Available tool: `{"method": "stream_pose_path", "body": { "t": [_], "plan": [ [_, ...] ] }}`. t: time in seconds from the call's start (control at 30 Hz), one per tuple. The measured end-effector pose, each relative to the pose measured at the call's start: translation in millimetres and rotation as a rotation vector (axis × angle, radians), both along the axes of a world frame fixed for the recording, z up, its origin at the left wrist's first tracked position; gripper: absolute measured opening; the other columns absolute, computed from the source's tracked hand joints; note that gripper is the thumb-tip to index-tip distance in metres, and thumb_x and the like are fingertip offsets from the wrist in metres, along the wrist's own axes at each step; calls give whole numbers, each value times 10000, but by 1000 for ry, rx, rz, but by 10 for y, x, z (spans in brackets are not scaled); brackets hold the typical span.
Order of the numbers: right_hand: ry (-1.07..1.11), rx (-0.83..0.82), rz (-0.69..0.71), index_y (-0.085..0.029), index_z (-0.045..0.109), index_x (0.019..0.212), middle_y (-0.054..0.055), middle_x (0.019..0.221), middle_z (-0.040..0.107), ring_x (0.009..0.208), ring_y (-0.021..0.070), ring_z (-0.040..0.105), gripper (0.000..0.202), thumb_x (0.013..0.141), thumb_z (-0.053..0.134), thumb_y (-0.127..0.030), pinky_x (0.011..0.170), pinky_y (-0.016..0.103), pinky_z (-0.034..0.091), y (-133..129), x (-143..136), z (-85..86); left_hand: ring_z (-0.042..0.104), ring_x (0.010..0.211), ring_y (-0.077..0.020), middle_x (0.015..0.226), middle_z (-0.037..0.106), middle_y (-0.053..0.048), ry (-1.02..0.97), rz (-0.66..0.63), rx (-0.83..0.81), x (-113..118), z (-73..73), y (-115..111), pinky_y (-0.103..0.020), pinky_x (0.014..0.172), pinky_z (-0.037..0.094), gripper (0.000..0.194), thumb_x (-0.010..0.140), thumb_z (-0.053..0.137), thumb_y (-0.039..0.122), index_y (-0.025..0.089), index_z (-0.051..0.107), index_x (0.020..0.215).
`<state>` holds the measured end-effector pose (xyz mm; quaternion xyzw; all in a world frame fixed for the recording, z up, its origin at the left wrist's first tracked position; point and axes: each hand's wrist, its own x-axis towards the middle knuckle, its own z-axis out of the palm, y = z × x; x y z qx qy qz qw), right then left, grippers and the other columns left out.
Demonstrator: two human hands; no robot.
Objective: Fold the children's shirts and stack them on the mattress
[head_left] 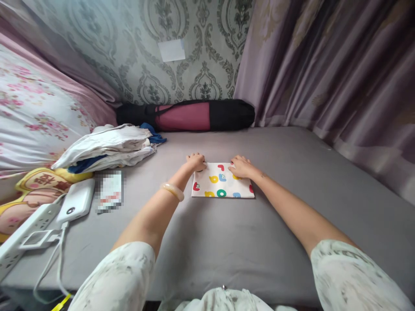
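Observation:
A flat white rectangle of folded cloth [214,183] printed with red, yellow, blue and green letters lies on the grey bed sheet in front of me. My left hand [196,162] is at its far left corner, fingers curled over the edge. Across from it, my right hand [241,167] grips the far right corner, the thumb on the printed face and the fingers bent by the far edge. Both arms reach forward, with a pale bangle [173,191] around the left forearm. Parts of the far corners are hidden under the hands.
At left sit a pile of clothes [110,144], a yellow plush toy [45,185], a white power bank [77,200] with cables and a power strip [30,235]. A blurred packet [110,190] lies beside them. Along the wall rests a black and maroon long bag [184,116].

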<state>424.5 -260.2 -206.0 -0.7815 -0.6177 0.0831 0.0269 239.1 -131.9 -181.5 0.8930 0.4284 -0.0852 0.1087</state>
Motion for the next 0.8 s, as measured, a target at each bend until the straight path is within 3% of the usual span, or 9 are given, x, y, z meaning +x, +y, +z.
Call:
{"method": "stream_pose_path", "body": {
  "t": [0.23,0.5,0.7,0.8],
  "plan": [
    [132,-49,-51,-198,605,1050,107,1211,578,1137,277,524,317,733,598,-211,899,346,432,76,99,105,632,961,-233,1005,703,-82,-58,-13,-111,-5,110,1,-361,889,444,256,755,635,209,184,641,1009],
    [280,-27,-33,-194,586,979,57,1021,654,865,183,606,317,670,631,-144,649,238,451,36,173,251,620,702,-156,769,647,-28,-330,-65,-217,-152,172,20,-231,593,452,175,732,598,122,143,599,906],
    [493,-8,112,-173,668,974,24,894,695,813,176,634,295,684,623,-140,648,228,478,-45,329,611,650,750,-159,889,695,-55,-614,-146,-440,-210,408,181,-256,656,500,290,692,639,146,143,622,981],
    [573,63,143,-163,692,930,18,867,705,803,177,647,239,710,603,-145,651,234,486,-84,380,836,655,781,-169,899,707,-61,-700,-233,-388,-194,599,227,-269,694,505,265,704,626,162,129,657,964]
  ]
}}
